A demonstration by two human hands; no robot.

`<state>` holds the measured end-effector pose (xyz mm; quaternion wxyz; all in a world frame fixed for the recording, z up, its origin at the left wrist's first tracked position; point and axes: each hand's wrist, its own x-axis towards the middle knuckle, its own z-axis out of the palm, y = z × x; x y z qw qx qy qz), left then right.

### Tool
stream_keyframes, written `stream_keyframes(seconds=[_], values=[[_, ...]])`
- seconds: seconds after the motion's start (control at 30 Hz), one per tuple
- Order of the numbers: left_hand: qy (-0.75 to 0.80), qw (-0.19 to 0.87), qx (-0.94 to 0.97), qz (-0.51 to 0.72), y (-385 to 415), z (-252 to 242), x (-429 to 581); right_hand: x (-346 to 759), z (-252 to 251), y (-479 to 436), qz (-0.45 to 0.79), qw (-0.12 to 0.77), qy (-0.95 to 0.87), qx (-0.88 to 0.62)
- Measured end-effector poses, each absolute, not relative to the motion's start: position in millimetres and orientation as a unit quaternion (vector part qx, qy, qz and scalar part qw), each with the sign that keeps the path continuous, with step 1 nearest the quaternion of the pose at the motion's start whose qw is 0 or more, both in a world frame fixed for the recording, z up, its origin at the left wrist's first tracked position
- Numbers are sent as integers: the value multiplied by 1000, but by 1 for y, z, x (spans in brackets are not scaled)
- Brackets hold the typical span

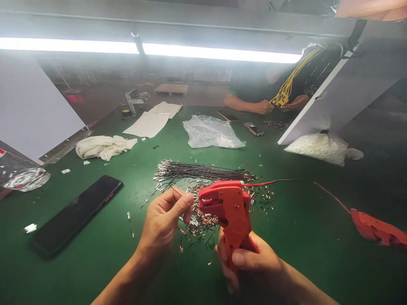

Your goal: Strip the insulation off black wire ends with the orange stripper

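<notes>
In my right hand [251,258] is a red wire stripper [233,212], its fingers wrapped round the handles and the jaws facing left. My left hand [167,214] pinches a thin dark wire [177,191] between thumb and forefinger, just left of the jaws. Most of that wire is hidden by the fingers. Behind both hands lies a bundle of black wires [203,171] with metal terminals at the left end and copper at the right. Beneath the tool spreads a pile of cut wire ends [203,222] with bits of copper and metal.
A black phone [78,212] lies at left, near a white cloth [104,146]. Farther back are paper sheets [152,120] and a clear plastic bag [211,132]. A second red tool [378,226] and a bag of white pieces [321,147] sit at right. Across the table, a person holds yellow wires [288,87].
</notes>
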<state>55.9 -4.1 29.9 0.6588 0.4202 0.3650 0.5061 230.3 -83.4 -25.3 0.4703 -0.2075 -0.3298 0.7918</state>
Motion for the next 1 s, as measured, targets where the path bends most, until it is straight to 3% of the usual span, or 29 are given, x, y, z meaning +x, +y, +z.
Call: stream_keyframes(seconds=[0.27,0.5,0.87,1.0], values=[[367,738,244,511,-5,36,56,233,-24,-80,791,434,-387,-193],[390,712,231,537,-7,36,58,228,-20,-87,815,457,-301,-192],[383,704,249,544,-8,35,57,227,-22,-84,805,443,-338,-201],[398,672,306,544,-12,29,64,227,-17,-81,791,482,-324,-193]])
